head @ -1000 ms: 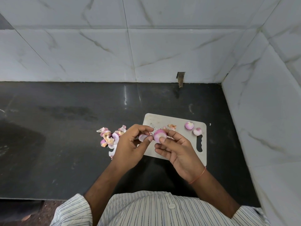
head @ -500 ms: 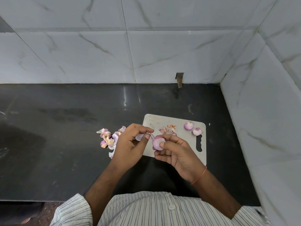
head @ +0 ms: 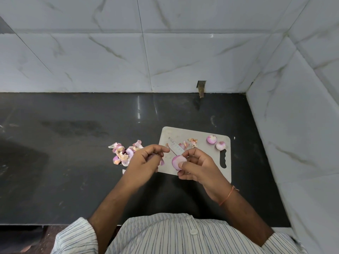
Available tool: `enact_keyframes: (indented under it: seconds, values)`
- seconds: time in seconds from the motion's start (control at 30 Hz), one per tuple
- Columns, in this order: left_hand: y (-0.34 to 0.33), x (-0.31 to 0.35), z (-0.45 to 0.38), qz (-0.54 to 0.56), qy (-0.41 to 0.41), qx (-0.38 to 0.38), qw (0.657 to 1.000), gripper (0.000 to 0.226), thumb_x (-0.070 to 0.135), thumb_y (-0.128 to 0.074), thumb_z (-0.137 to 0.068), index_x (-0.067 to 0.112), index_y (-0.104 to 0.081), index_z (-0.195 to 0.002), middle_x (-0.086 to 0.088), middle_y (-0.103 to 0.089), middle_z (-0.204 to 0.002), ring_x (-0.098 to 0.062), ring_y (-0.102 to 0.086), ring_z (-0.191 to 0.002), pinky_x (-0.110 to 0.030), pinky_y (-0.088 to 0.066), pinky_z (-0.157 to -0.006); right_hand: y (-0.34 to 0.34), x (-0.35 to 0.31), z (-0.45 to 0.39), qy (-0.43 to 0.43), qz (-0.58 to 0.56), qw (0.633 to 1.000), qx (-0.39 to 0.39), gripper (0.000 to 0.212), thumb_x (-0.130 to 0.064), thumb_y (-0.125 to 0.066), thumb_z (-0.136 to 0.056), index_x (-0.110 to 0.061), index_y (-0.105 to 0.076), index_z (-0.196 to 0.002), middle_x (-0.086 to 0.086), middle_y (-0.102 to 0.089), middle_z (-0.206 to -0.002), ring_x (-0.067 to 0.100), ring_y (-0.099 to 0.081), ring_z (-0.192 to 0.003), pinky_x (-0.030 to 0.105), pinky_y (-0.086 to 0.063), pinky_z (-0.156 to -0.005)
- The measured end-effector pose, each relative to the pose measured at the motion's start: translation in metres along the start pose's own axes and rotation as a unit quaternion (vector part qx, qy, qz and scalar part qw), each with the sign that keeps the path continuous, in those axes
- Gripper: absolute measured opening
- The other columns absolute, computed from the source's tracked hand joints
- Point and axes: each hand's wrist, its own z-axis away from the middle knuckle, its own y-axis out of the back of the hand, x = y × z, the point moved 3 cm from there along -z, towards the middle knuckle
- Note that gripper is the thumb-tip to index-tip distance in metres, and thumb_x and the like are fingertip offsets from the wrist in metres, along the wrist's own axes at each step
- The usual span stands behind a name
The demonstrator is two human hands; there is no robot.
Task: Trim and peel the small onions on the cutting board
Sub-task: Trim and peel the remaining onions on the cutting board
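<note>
Dark stone bench (head: 73, 162), pale cutting board (head: 200, 136) near its right end, heap of onion skins (head: 122, 152) just left of the board

Dark stone counter (head: 73, 162) meets white marble-look wall tiles (head: 110, 52), apparently glossy.

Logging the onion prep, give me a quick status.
Right hand grips onion and knife over cutting board. Left hand pinches a peel strip. Two peeled onions wait. Nothing blocking.
</note>
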Motion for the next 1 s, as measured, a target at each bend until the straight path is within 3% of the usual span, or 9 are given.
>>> enact_keyframes:
  seconds: [0.07,0.17,0.23,0.3,0.4,0.53,0.7,0.87,1.0]
  values:
    - [-0.007,-0.003,0.003,0.037,0.027,-0.028,0.999,0.041,0.014,-0.046,-0.089,0.025,-0.077,-0.114,0.006,-0.068,-0.091,-0.012,-0.060,-0.079,-0.029,-0.055,-0.064,-0.002,-0.002,0.002,0.018,0.011,1.000,0.006,0.020,-0.013,-0.076,-0.095,-0.016,-0.072,-0.114,0.016,-0.077,-0.101,0.028,-0.077,-0.086,0.048,-0.065,-0.090]
    - [-0.016,-0.005,0.008,0.091,0.066,-0.052,0.992,0.040,0.009,-0.042,-0.094,0.019,-0.079,-0.106,-0.001,-0.069,-0.094,-0.015,-0.059,-0.081,-0.031,-0.053,-0.063,-0.006,-0.002,0.006,0.045,0.017,0.999,0.012,0.019,-0.014,-0.077,-0.096,-0.025,-0.078,-0.111,0.014,-0.077,-0.103,0.030,-0.077,-0.091,0.049,-0.065,-0.091]
    - [-0.020,-0.006,0.013,0.171,0.122,-0.072,0.975,0.042,0.005,-0.037,-0.103,0.012,-0.078,-0.105,-0.007,-0.069,-0.098,-0.016,-0.060,-0.081,-0.031,-0.053,-0.063,-0.007,-0.001,0.007,0.061,0.033,0.997,0.018,0.021,-0.013,-0.077,-0.096,-0.027,-0.079,-0.111,0.010,-0.077,-0.104,0.032,-0.077,-0.096,0.051,-0.064,-0.092]
    - [-0.020,-0.008,0.016,0.225,0.160,-0.098,0.956,0.042,0.015,-0.034,-0.107,0.008,-0.075,-0.113,-0.010,-0.068,-0.102,-0.016,-0.061,-0.080,-0.030,-0.054,-0.065,-0.008,-0.001,0.009,0.084,0.060,0.994,0.027,0.024,-0.013,-0.078,-0.094,-0.029,-0.079,-0.111,0.005,-0.077,-0.104,0.031,-0.076,-0.100,0.053,-0.064,-0.091]
    - [-0.019,-0.009,0.018,0.142,0.149,-0.108,0.972,0.050,0.046,-0.041,-0.105,0.009,-0.073,-0.113,-0.006,-0.065,-0.093,-0.016,-0.061,-0.079,-0.033,-0.054,-0.068,-0.009,-0.001,0.011,0.125,0.117,0.984,0.038,0.024,-0.024,-0.081,-0.092,-0.035,-0.078,-0.113,-0.001,-0.078,-0.108,0.027,-0.074,-0.103,0.053,-0.064,-0.091]
    - [-0.021,0.000,0.023,-0.031,0.048,-0.098,0.994,0.054,0.074,-0.036,-0.104,0.037,-0.065,-0.078,0.006,-0.062,-0.072,-0.008,-0.058,-0.066,-0.028,-0.050,-0.064,-0.014,0.001,0.013,0.138,0.162,0.976,0.053,0.023,-0.024,-0.082,-0.092,-0.028,-0.077,-0.114,-0.004,-0.081,-0.105,0.022,-0.076,-0.100,0.053,-0.062,-0.093]
    - [-0.017,0.014,0.028,-0.100,-0.026,-0.086,0.991,0.049,0.056,-0.030,-0.109,0.035,-0.066,-0.084,0.021,-0.068,-0.072,0.002,-0.064,-0.073,-0.011,-0.045,-0.067,-0.025,0.004,0.017,0.155,0.144,0.976,0.047,0.034,-0.044,-0.078,-0.088,-0.025,-0.076,-0.117,0.000,-0.081,-0.108,0.026,-0.076,-0.103,0.056,-0.061,-0.095]
    - [-0.005,0.013,0.023,-0.116,-0.051,-0.100,0.987,0.047,0.038,-0.033,-0.118,0.039,-0.063,-0.081,0.018,-0.064,-0.070,-0.002,-0.060,-0.068,-0.016,-0.044,-0.065,-0.031,0.012,0.017,0.127,0.090,0.987,0.045,0.024,-0.017,-0.075,-0.097,-0.017,-0.074,-0.121,0.004,-0.080,-0.112,0.028,-0.076,-0.106,0.053,-0.063,-0.096]
    - [0.004,0.005,0.016,-0.137,-0.052,-0.103,0.984,0.045,0.039,-0.034,-0.117,0.038,-0.061,-0.081,0.020,-0.062,-0.068,-0.004,-0.058,-0.067,-0.021,-0.044,-0.066,-0.038,0.015,0.013,0.122,0.079,0.988,0.050,0.026,-0.015,-0.073,-0.098,-0.015,-0.073,-0.124,0.004,-0.079,-0.115,0.028,-0.075,-0.110,0.051,-0.062,-0.097]
